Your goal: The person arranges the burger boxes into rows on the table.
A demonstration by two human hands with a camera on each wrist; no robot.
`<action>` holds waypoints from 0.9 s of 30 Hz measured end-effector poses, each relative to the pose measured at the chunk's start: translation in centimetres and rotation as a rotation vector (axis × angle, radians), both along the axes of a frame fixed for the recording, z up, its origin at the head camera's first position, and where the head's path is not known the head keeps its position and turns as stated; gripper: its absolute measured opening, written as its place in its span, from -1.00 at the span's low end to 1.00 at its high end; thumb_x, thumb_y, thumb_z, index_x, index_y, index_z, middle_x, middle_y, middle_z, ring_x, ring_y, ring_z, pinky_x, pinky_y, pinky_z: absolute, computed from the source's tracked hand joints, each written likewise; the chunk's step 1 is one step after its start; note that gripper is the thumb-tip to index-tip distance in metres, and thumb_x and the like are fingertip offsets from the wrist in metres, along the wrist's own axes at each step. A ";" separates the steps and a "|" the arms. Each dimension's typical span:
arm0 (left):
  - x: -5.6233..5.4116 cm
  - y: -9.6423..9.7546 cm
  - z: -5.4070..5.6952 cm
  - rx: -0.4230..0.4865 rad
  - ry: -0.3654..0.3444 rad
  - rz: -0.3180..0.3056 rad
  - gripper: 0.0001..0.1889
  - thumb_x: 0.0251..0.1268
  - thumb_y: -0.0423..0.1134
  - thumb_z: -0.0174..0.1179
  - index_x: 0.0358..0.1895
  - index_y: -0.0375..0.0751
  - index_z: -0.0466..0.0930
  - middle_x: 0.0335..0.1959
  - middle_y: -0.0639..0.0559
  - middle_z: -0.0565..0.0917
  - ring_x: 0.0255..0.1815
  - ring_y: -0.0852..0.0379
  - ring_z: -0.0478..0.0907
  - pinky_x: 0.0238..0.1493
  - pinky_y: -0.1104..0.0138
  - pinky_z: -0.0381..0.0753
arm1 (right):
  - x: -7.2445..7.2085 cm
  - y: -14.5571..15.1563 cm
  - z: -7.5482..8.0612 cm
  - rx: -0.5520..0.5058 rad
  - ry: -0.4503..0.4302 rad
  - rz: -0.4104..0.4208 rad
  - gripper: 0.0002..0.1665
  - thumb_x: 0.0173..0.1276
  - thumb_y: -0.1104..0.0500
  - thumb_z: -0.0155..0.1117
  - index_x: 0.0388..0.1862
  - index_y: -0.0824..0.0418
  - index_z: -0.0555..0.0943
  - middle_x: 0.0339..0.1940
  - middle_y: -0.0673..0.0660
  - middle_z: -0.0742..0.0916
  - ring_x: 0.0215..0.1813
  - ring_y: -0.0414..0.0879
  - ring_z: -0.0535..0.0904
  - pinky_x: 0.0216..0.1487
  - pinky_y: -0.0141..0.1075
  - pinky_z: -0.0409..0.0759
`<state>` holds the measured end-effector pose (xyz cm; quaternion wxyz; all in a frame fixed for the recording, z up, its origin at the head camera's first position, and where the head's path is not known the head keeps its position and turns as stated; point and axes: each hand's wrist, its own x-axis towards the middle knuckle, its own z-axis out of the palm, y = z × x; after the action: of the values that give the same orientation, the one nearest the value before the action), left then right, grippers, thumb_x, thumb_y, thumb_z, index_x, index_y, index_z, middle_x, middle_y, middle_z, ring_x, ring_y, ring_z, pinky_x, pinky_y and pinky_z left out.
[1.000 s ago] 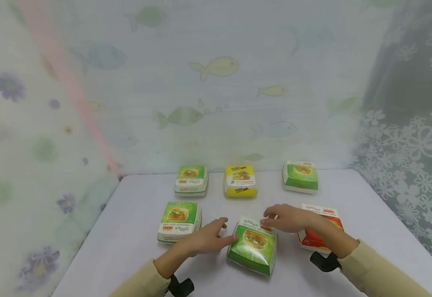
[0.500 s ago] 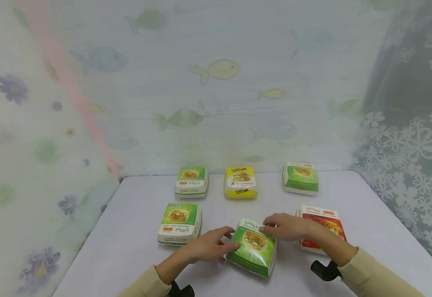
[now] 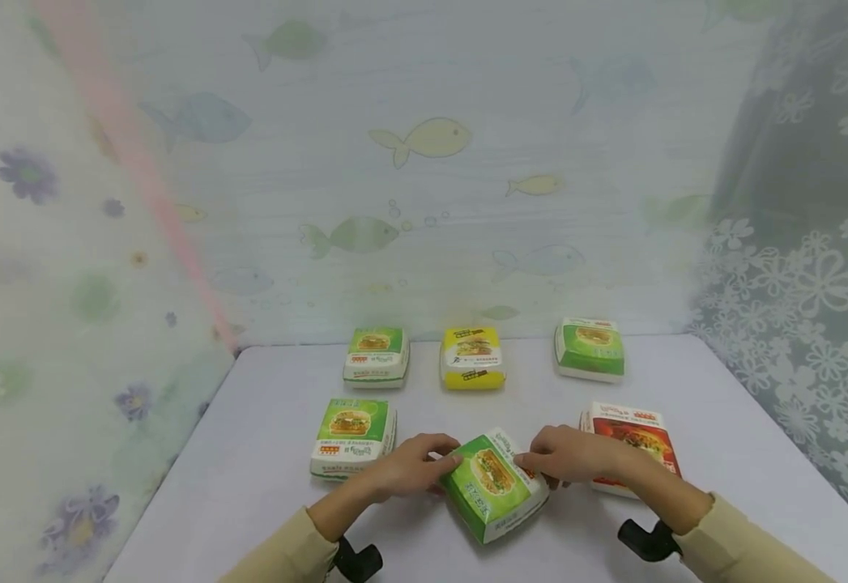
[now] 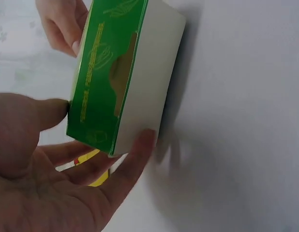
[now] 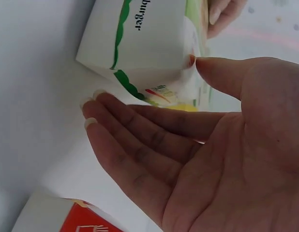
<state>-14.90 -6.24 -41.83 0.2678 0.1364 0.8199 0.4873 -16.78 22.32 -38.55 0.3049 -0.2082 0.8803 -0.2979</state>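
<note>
A green-and-white burger box [image 3: 495, 486] sits slantwise at the front middle in the head view, a hand at either side. My left hand [image 3: 415, 468] grips its left corner, thumb on the top edge; in the left wrist view, fingers [image 4: 135, 164] reach round the lower white side. My right hand [image 3: 573, 453] holds the right corner, thumb [image 5: 219, 72] against the top edge. Its other fingers lie by the side and below, partly apart from the box in the right wrist view. Whether the box's underside touches the table cannot be told.
Another green burger box [image 3: 353, 437] stands left of my left hand. A red one [image 3: 635, 441] lies partly behind my right forearm. Along the back of the white table [image 3: 249, 453] are a green box [image 3: 376, 356], a yellow one [image 3: 472, 356] and another green one [image 3: 590, 348].
The green burger box at the front has turned, its printed white end swinging to the right. My left hand has closed onto its corner, and my right hand has moved down to its right side.
</note>
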 end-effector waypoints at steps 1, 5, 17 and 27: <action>0.0 -0.1 0.1 -0.020 0.004 -0.008 -0.56 0.59 -0.04 0.12 0.35 -0.19 0.51 0.26 -0.15 0.56 0.01 0.00 0.65 -0.10 0.12 0.74 | 0.0 0.0 0.1 0.004 0.003 -0.007 -0.65 0.58 -0.05 0.17 -0.31 0.15 0.68 -0.43 0.07 0.69 -0.33 -0.05 0.61 -0.34 -0.23 0.60; 0.4 -0.2 0.5 -0.078 -0.012 -0.024 -0.43 0.53 0.06 0.16 0.45 -0.13 0.38 0.33 -0.16 0.50 -0.10 0.01 0.66 -0.09 0.11 0.68 | -0.2 0.1 0.5 0.010 0.036 -0.021 -0.66 0.57 -0.06 0.17 -0.15 0.18 0.69 -0.33 0.04 0.67 -0.25 -0.03 0.60 -0.28 -0.17 0.62; 1.8 0.9 -0.2 0.027 -0.045 0.040 -0.44 0.52 -0.07 0.22 0.45 -0.15 0.33 0.17 -0.14 0.50 -0.22 -0.02 0.64 -0.30 0.13 0.74 | -0.8 -0.2 0.0 0.016 0.002 -0.045 -0.60 0.58 -0.09 0.14 -0.05 0.21 0.68 -0.31 0.05 0.65 -0.26 -0.06 0.58 -0.28 -0.18 0.58; 1.0 0.6 -0.3 0.128 0.032 0.110 -0.56 0.57 -0.18 0.14 0.40 -0.22 0.40 0.34 -0.25 0.45 0.06 -0.10 0.64 -0.20 0.11 0.78 | 0.4 -0.4 -0.3 0.041 -0.045 -0.062 -0.51 0.58 -0.11 0.14 -0.42 0.20 0.68 -0.49 0.12 0.71 -0.39 -0.02 0.63 -0.33 -0.18 0.63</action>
<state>-13.92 -5.67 -42.17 0.2183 0.1158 0.7973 0.5506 -16.39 21.95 -38.81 0.3194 -0.1679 0.8853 -0.2934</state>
